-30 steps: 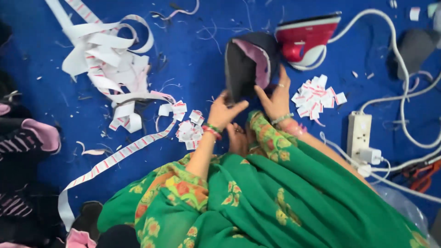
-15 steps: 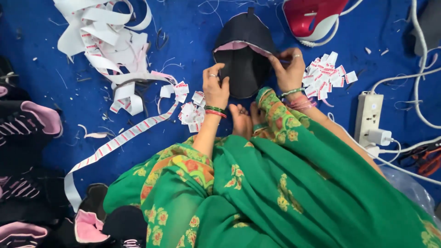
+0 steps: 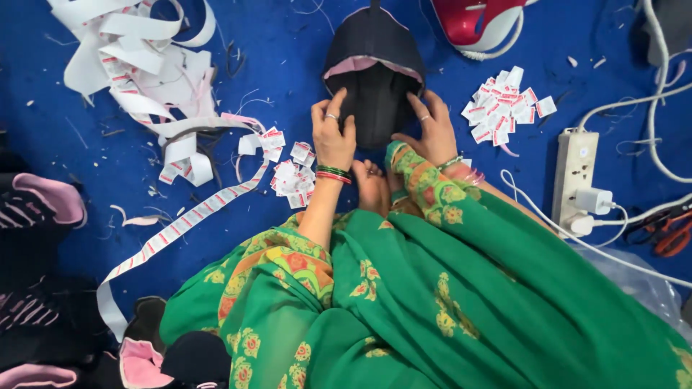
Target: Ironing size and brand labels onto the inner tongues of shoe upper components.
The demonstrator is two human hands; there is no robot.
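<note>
Clearly, in the head view, a dark cap piece with pink lining (image 3: 375,86) lay flat on the blue floor cloth (image 3: 288,65). The left hand (image 3: 333,133) pressed on the left edge of this cap piece with fingers spread and flat, not closed around it. The right hand (image 3: 432,130) rested on the right edge, fingers also spread. Left of the cap piece lay a pile of small labels (image 3: 292,176) and a long label strip (image 3: 180,223). Right of it lay more labels (image 3: 504,108) and a white power strip (image 3: 575,176). Above it sat a red iron (image 3: 479,18).
</note>
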